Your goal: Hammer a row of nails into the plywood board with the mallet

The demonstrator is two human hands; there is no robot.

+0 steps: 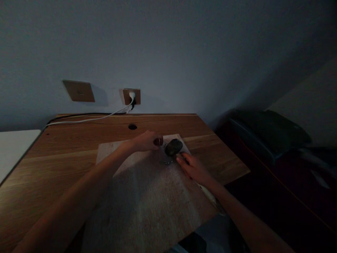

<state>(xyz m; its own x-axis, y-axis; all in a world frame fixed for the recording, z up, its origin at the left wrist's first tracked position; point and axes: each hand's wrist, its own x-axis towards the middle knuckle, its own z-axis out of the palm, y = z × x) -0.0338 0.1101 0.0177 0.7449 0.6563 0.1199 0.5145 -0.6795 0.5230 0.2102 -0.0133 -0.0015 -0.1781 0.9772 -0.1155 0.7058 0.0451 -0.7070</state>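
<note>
My right hand (193,169) is wrapped round the handle of what looks like a rubber mallet (173,147), whose dark, rounded head is over the far right part of a pale wooden board (147,196). To the left of that head, my left hand (147,141) is closed, its fingers curled over the board's far edge area. A dark reddish patch shows at its fingertips, too dim to name. Small shiny metal pieces, apparently nails (165,162), lie on the board just below the mallet head, between the two hands.
The board lies on a wooden table (65,140) against a wall. A socket (131,96) holds plugs, with a white cable (86,121) and a black one running left. Near the wall is a round cable hole (132,127). A dark cushion-like item (273,131) is at right.
</note>
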